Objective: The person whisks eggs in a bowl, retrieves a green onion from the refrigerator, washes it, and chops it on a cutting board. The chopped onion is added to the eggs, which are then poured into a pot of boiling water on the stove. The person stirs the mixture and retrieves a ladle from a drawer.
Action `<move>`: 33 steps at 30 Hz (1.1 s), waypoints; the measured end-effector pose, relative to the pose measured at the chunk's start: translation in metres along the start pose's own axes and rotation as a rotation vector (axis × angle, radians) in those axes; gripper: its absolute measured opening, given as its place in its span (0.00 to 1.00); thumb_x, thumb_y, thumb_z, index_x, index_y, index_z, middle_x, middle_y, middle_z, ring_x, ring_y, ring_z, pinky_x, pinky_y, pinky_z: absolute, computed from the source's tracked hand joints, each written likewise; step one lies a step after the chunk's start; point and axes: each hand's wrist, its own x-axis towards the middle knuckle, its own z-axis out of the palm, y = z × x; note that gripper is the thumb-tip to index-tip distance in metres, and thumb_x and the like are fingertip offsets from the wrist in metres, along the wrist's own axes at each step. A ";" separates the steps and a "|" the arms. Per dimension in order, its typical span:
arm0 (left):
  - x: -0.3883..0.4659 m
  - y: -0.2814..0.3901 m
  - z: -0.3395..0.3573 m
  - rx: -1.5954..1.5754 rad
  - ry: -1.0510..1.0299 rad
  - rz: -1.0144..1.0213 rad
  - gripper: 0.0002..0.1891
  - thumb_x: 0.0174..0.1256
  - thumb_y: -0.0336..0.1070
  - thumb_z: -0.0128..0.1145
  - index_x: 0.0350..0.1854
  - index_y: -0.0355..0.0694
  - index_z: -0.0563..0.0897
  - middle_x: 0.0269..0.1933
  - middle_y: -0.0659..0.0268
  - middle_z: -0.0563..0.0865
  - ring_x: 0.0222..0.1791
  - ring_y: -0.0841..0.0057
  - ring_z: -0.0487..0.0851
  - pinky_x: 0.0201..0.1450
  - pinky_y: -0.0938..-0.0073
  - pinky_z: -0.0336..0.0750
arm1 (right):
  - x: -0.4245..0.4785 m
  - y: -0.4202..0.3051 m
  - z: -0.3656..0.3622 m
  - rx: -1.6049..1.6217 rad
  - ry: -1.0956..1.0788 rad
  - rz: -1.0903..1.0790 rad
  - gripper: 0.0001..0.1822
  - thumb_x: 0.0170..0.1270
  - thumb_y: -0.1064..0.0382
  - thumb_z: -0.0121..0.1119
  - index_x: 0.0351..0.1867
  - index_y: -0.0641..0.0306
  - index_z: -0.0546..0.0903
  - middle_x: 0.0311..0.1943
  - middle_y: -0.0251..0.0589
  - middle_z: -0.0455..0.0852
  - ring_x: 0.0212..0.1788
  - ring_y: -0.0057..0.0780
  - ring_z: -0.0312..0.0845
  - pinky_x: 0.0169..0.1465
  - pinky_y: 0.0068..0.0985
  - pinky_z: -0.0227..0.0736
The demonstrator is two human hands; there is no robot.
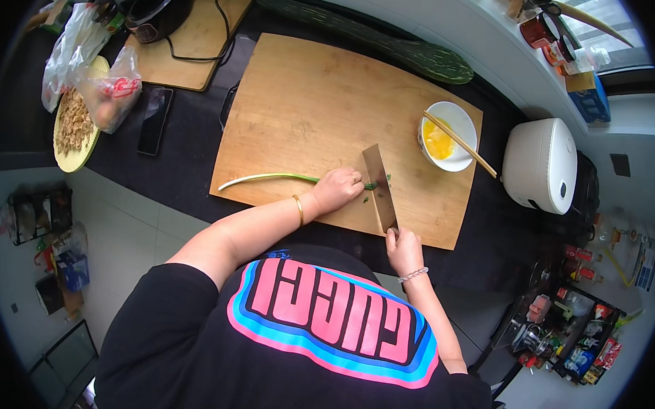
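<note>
My left hand (338, 190) presses a green onion (276, 175) onto a large wooden cutting board (304, 109); the white root end points left and the green end reaches the blade. My right hand (404, 251) grips the handle of a cleaver (381, 188), whose broad blade stands on edge across the green end, just right of my left fingers. A few small green onion pieces (366, 199) lie around the blade. At the board's right side, a white bowl (465, 118) holds beaten egg (438, 141), with wooden chopsticks (464, 146) resting across its rim.
A long green gourd (369, 37) lies behind the board. A white rice cooker (539, 163) stands to the right. At the left are a phone (155, 121), a yellow plate (88, 156) of brownish food, plastic bags (117, 88), a smaller board (184, 72) and a black appliance (161, 11).
</note>
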 end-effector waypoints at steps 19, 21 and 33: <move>-0.006 -0.005 0.003 -0.018 0.044 0.056 0.07 0.45 0.30 0.53 0.30 0.42 0.77 0.28 0.67 0.74 0.30 0.72 0.76 0.32 0.75 0.73 | -0.004 -0.007 -0.005 0.039 0.063 0.009 0.12 0.59 0.63 0.51 0.26 0.71 0.79 0.23 0.59 0.79 0.31 0.56 0.76 0.36 0.43 0.71; -0.007 -0.005 0.004 -0.017 0.041 0.055 0.07 0.45 0.30 0.53 0.29 0.42 0.77 0.28 0.67 0.74 0.30 0.72 0.76 0.32 0.76 0.73 | -0.006 -0.006 -0.005 0.024 0.042 0.015 0.12 0.59 0.63 0.51 0.26 0.71 0.79 0.24 0.60 0.78 0.31 0.56 0.76 0.37 0.43 0.71; -0.003 -0.006 0.001 -0.083 0.014 0.080 0.07 0.45 0.30 0.53 0.30 0.40 0.78 0.30 0.66 0.75 0.31 0.70 0.76 0.34 0.74 0.73 | 0.028 -0.023 0.021 -0.055 0.105 0.004 0.13 0.60 0.61 0.49 0.26 0.69 0.77 0.22 0.60 0.78 0.29 0.58 0.76 0.35 0.45 0.72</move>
